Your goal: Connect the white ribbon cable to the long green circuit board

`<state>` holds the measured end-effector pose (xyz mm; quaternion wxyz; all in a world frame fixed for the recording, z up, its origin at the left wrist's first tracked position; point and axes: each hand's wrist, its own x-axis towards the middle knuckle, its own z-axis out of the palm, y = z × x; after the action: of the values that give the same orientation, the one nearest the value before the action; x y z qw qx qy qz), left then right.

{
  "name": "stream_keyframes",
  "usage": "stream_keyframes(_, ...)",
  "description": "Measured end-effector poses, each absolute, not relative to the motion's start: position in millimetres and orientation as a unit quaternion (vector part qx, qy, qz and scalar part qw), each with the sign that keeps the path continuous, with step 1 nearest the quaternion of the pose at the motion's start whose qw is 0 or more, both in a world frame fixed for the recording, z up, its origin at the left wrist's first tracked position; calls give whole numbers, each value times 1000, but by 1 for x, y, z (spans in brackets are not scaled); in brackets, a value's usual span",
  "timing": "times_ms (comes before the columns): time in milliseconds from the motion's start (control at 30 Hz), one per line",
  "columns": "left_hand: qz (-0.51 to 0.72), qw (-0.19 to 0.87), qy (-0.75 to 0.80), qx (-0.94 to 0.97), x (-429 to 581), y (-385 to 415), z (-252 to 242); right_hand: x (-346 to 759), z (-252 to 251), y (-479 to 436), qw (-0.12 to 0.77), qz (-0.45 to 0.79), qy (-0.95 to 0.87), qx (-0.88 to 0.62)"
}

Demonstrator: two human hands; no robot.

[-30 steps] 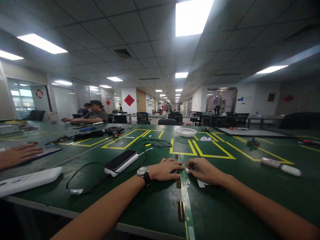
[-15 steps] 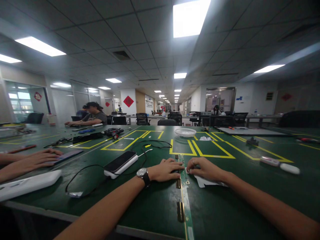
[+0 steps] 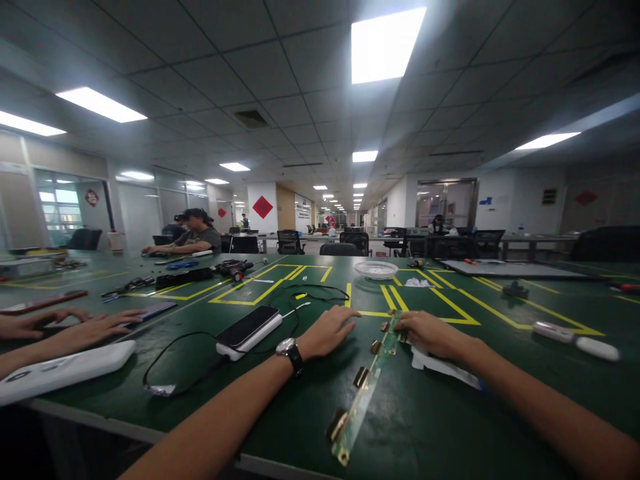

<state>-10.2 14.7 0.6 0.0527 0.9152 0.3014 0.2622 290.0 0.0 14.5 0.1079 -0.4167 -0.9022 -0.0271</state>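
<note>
A long narrow green circuit strip (image 3: 367, 383) with brass tabs lies slanted across the green table (image 3: 440, 427), its near end toward me. My right hand (image 3: 430, 333) grips the strip's far end, resting partly on a white paper (image 3: 443, 367). My left hand (image 3: 327, 331), with a wristwatch (image 3: 291, 351) on its wrist, lies flat on the table just left of the strip, fingers spread and holding nothing.
A phone on a white power bank (image 3: 249, 329) with a black cable (image 3: 200, 360) lies left of my hands. A neighbour's hands (image 3: 95, 327) rest at far left near a white device (image 3: 60, 370). Beyond are a white basket (image 3: 375, 269), white devices (image 3: 575, 337) and seated people.
The strip's near end has swung left, so it now lies slanted instead of straight toward me. My left hand has come off it. The neighbour's hands moved right.
</note>
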Motion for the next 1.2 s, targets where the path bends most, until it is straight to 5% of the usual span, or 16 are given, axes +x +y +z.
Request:
stream_keyframes(300,230,-2,303,925,-9,8,5,352,12,12,14,-104,-750,-653)
stream_keyframes(467,219,-20,302,928,-8,6,6,318,4,4,102,-123,-764,-625)
stream_keyframes(700,184,-32,292,938,-7,5,3,289,-13,-9,64,-143,-748,-645)
stream_keyframes(1200,139,-16,277,951,-8,7,-1,313,-14,0,124,-23,-788,-603)
